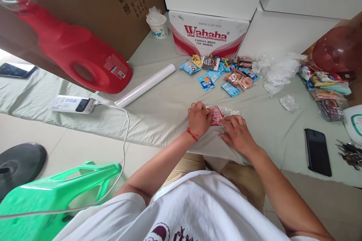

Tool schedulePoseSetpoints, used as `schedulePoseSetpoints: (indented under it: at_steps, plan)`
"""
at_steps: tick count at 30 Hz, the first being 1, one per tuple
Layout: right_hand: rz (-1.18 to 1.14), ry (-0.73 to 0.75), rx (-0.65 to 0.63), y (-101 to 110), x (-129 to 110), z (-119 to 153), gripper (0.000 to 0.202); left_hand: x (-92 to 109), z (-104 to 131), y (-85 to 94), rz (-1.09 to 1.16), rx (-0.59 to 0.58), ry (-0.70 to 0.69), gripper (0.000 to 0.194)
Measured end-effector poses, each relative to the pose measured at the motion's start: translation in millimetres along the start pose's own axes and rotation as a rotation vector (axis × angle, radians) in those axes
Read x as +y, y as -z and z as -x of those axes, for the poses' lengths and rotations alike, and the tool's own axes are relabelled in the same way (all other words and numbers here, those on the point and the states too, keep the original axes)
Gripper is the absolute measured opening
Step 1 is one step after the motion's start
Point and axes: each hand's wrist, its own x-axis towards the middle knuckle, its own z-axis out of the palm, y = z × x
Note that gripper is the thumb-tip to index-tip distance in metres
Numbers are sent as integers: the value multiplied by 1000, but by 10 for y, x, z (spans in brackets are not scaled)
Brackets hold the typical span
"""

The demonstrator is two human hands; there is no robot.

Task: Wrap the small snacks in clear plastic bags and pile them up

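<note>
In front of me on the cloth-covered table lies a small red packet under clear crinkled plastic wrap. My left hand, with a red string bracelet at the wrist, presses on the packet's left side with curled fingers. On the right side, my right hand has its fingers bent at the edge of the wrap, the thumb apart below. Whether its fingertips pinch the film is hard to see. Beyond both hands is a loose group of small snack packets, blue, brown and yellow.
A white film roll and power bank lie left, near a large red bottle. Crumpled clear bags, more snacks, a phone and keys are right. A Wahaba-like printed carton stands behind.
</note>
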Motion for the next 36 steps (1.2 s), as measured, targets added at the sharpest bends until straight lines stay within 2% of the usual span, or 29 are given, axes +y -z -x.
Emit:
schedulePoseSetpoints:
  at_steps: [2,6,8,10,15,19,21,23,27,32,34,36]
  plan:
    - [-24,-83,87,-34,52,6,17,-10,4,-9,0,1,-3,29]
    - [-307,-389,245,-37,309,-62,21,-15,5,-23,-15,0,-14,28]
    - [-415,-570,272,-54,420,-99,24,-12,9,-34,-20,7,-9,28]
    - [-400,-646,270,-96,494,-115,25,-8,20,-46,-26,9,-9,28]
    - [-102,-560,309,-237,623,-111,29,-11,43,-62,25,27,18,30]
    - [-28,-544,235,-352,727,-130,54,-57,-16,-24,76,105,169,58]
    - [3,-539,168,-402,744,-141,56,-93,-60,5,84,69,203,53]
    - [17,-519,146,-432,722,-154,47,-118,-90,29,100,26,197,43]
    - [31,-447,206,-387,543,-210,27,-81,-70,48,143,13,167,36]
    - [93,-564,140,-242,170,-280,15,67,15,30,284,-54,213,33]
    - [61,-523,152,-236,28,-279,13,121,43,15,325,-23,229,38]
    - [-16,-476,196,-273,-98,-264,13,159,77,-4,329,61,197,44]
